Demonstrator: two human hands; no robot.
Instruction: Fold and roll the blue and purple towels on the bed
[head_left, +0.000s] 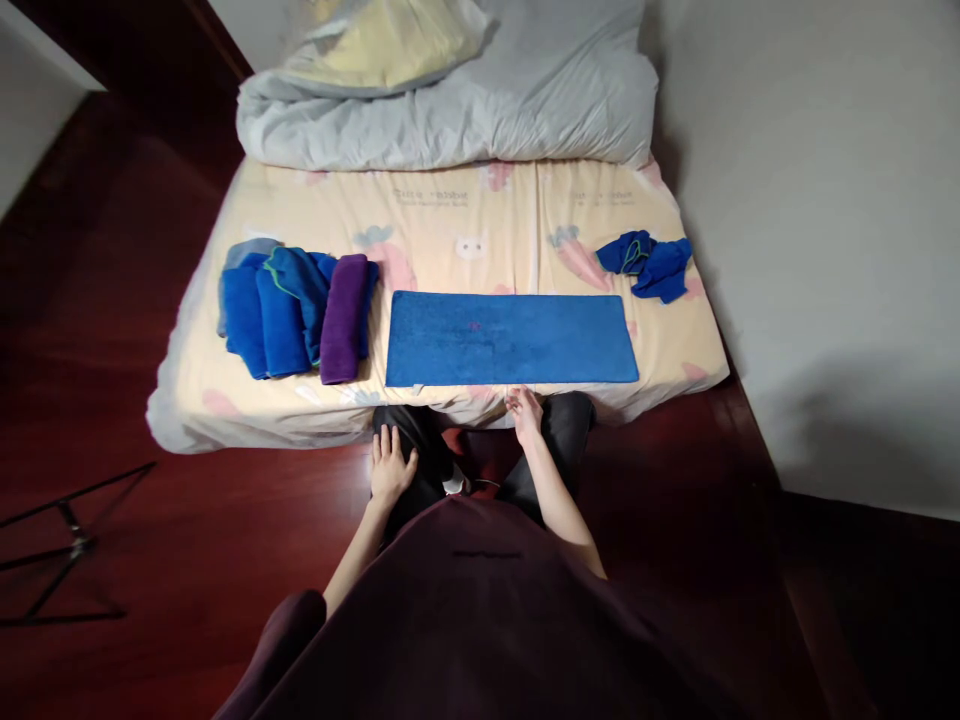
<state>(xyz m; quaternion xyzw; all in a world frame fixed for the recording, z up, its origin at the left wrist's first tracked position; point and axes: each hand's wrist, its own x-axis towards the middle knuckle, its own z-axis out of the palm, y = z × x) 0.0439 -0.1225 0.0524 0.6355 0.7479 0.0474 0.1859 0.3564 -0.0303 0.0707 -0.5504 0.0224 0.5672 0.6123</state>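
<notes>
Nearest, the left hand (390,465) lies palm down on the dark-trousered left thigh (409,425), its fingers slightly spread and holding nothing. Farther out, the right hand (527,412) is just short of the bed's near edge, palm partly turned up and fingers loosely curled; whether its fingertips meet cannot be made out. Right at twelve o'clock from that hand, the flat blue towel (555,340) lies spread on the printed bedsheet (465,210), its near edge close to the fingertips, so the right hand is the nearer one; from the left hand, the towel's middle sits between one and two o'clock. Its long axis runs from nine to three o'clock, crosswise to the person, and neither short end marks a clear front. From between the hands, the purple rolled towel (343,320) and the pile of blue towels (281,320) beside it lie between ten and eleven o'clock. Toward two sits the crumpled blue cloth (664,270). Farthest, at twelve, is the bunched grey quilt (450,125).
</notes>
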